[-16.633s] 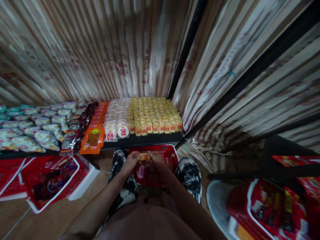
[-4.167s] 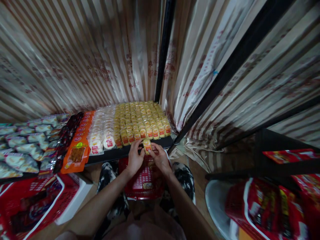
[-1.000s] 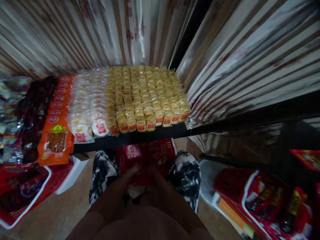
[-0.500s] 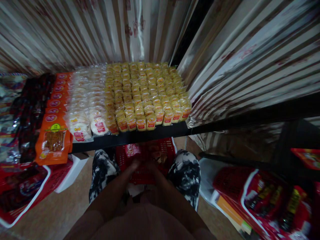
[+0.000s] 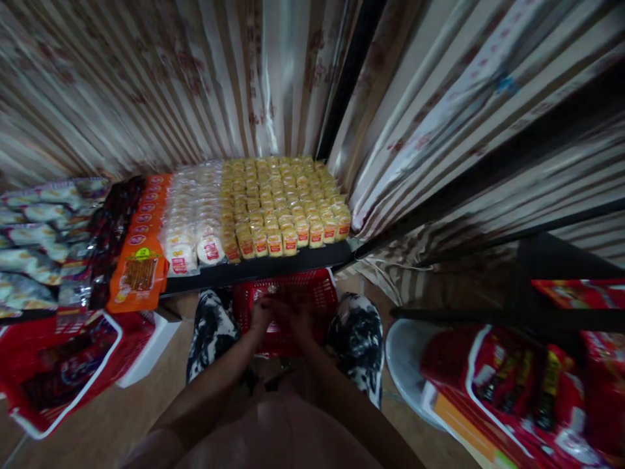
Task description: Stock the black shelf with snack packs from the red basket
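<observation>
Red lattice plastic basket (image 5: 312, 296) | hands (image 5: 280, 317) together over it, grip unclear | dim, blurred

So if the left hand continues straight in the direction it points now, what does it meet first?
Probably the far wall of the red basket, since the left hand points forward over it, close to the right hand. Beyond lies the black shelf edge. Depth is unclear here.

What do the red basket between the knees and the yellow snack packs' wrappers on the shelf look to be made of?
Red basket: moulded plastic, judging by its perforated lattice walls and matte colour. Yellow snack packs: probably clear, glossy plastic film, since it glints and the contents show through.
</observation>
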Demonstrator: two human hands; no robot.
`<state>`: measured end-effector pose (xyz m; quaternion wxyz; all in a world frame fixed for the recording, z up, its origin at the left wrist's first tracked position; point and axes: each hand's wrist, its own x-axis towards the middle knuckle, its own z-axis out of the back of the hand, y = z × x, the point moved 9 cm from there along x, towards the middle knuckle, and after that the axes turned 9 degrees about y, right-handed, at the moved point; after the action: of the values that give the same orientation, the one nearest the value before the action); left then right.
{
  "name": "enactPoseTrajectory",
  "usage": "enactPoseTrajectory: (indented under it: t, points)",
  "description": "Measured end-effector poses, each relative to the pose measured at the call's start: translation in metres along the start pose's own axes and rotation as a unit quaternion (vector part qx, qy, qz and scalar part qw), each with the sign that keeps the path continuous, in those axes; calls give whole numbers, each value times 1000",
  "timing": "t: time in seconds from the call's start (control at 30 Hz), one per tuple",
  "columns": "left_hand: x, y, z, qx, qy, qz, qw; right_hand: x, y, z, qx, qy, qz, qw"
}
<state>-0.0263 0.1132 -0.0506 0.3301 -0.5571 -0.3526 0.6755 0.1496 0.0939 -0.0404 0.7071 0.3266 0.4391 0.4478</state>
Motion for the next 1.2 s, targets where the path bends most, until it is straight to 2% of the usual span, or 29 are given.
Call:
enactPoseTrajectory:
  t: [0.1,0.27,0.37,0.47,0.73,0.87,0.93,1.03,1.2]
  points:
    - [-10,-20,8,-17,-20,-20,999,-12,22,13,8,-22,24,999]
    - [-29,-48,14,-64,-32,-51,996,-34,71,29,-20,-31,145,989]
    - [-38,-60,12,-92,-19,-58,994,-46,90,38,-30,-37,198,979]
    - [-46,-70,6,-128,9,-63,990,-52,97,45,-21,-49,225,973]
    - [-64,-95,-10,-194,69,-74,976,-58,105,71,6,-103,236,966]
    - [-73,-120,-20,-160,109,-107,975,-52,99,78,14,-106,197,975]
    - [-76,-133,-26,-129,128,-131,975,-50,99,82,6,-111,199,974]
    - [-80,-153,-37,-80,146,-175,970,-53,111,90,-58,-145,240,958]
    - [-82,-182,-55,25,124,-246,961,-59,135,107,-123,-195,266,936]
